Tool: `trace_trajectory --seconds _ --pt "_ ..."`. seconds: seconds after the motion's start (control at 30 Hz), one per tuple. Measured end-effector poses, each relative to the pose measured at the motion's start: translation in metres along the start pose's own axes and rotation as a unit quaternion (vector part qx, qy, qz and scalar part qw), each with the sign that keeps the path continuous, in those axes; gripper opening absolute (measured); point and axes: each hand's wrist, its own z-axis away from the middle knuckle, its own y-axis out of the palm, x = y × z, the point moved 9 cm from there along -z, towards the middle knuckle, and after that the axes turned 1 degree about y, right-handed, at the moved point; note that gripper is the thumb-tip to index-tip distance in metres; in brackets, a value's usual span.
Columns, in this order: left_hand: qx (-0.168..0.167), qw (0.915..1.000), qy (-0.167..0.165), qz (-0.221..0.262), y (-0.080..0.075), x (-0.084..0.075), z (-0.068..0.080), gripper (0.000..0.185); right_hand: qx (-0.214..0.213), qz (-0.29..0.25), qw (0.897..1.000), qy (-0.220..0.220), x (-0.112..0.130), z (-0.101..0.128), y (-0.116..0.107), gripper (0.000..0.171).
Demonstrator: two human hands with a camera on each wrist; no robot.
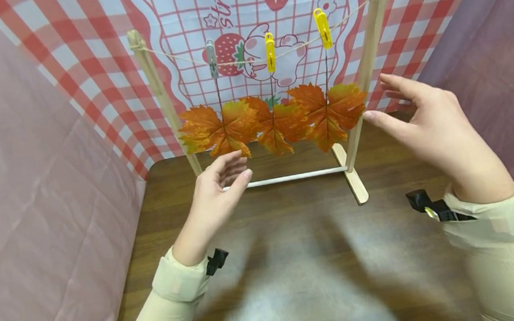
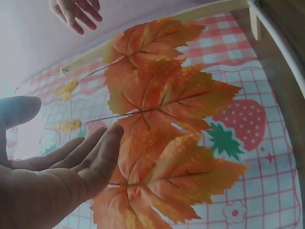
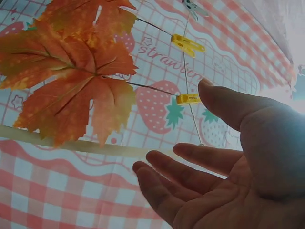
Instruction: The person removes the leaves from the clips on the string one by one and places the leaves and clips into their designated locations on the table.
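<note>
Three orange maple-like leaves hang in a row from a string point(image 1: 172, 56) tied between two wooden posts. A grey clothespin point(image 1: 211, 59) holds the stem of the left leaf point(image 1: 219, 128). Yellow clothespins hold the middle leaf point(image 1: 274, 124) and the right leaf point(image 1: 327, 113). My left hand point(image 1: 219, 193) is raised just below the left leaf, fingers loosely bent, holding nothing. Beside the right post point(image 1: 371, 38), my right hand point(image 1: 433, 123) is held up with thumb and fingers spread apart. In the right wrist view its thumb overlaps a yellow clothespin point(image 3: 188, 98).
A white rod point(image 1: 298, 177) joins the stand's lower ends, and a wooden foot point(image 1: 352, 178) rests on the brown table point(image 1: 291, 267). Behind hangs a red-checked strawberry cloth point(image 1: 100, 92). Pink cloth point(image 1: 40, 195) flanks the left side, purplish cloth point(image 1: 492, 64) the right.
</note>
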Motion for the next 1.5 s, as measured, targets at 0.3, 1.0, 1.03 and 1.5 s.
trace_trajectory --seconds 0.3,1.0,1.03,1.5 --pt "-0.005 0.9996 0.020 0.019 0.011 -0.013 -0.020 0.031 -0.003 -0.053 0.999 0.000 0.011 -0.018 -0.002 0.053" --pt "-0.002 0.9979 0.050 0.042 0.046 -0.022 -0.077 0.029 -0.020 -0.102 0.994 -0.022 0.040 -0.054 -0.019 0.040" --pt "-0.002 0.9978 0.052 0.042 0.049 -0.020 -0.081 0.030 -0.019 -0.108 0.994 -0.022 0.042 -0.056 -0.020 0.039" --pt "-0.008 0.9983 0.056 0.016 0.072 -0.026 -0.118 0.032 -0.008 -0.096 0.993 -0.075 0.071 -0.087 -0.029 0.040"
